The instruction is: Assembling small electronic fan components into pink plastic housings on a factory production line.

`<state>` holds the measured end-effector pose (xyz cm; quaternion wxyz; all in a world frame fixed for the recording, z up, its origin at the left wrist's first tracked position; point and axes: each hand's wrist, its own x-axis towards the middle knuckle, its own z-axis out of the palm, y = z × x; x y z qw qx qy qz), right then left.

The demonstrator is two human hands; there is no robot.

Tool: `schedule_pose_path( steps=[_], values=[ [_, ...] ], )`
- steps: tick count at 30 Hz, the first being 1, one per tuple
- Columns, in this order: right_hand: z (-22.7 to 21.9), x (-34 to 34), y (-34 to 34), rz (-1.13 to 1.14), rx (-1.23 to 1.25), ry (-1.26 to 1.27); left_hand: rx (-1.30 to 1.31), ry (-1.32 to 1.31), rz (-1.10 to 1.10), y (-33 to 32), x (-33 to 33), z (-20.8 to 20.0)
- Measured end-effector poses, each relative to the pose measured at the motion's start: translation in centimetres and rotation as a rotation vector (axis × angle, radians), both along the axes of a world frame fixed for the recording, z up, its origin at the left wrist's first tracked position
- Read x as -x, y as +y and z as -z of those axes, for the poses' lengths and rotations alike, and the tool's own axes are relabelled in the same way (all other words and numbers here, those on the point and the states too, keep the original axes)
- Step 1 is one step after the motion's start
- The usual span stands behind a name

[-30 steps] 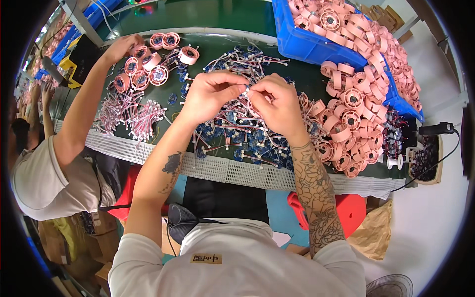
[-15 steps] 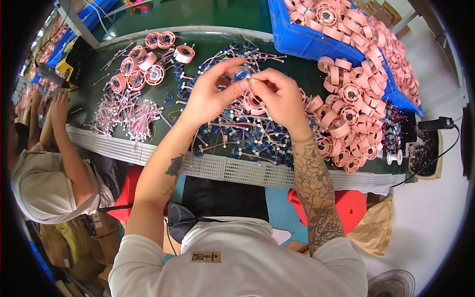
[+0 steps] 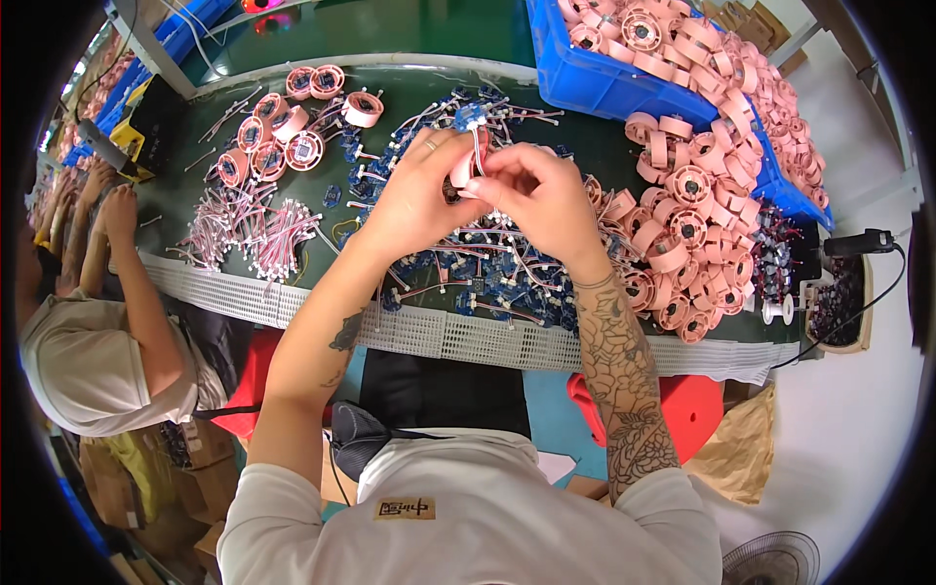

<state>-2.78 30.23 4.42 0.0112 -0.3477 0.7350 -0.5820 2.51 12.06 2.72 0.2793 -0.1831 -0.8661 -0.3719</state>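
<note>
Head view: two hands meet above the green counter (image 3: 409,34), left hand (image 3: 419,190) and right hand (image 3: 531,195) pinching one pink plastic spool (image 3: 464,168) with a small blue board (image 3: 471,117) (red-white wires trailing); seven round spools (image 3: 292,136) lie upper left

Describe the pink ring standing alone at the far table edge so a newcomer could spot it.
Start at the blue bin top right, then look left along the dark green table. The lone pink ring lies there, apart from the ring cluster further left.
</note>
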Motion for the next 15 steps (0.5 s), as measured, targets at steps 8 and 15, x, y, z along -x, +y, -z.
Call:
schedule_pose_path(
  steps=[8,15],
  values=[
    [-0.8,0.3,0.8,-0.108,0.225,-0.385,-0.13,-0.124,0.088,-0.5,-0.3,-1.3],
    [-0.3,-0.2,0.4,-0.06,0.22,-0.186,-0.256,-0.187,0.163,-0.4,-0.5,-1.6]
  ],
)
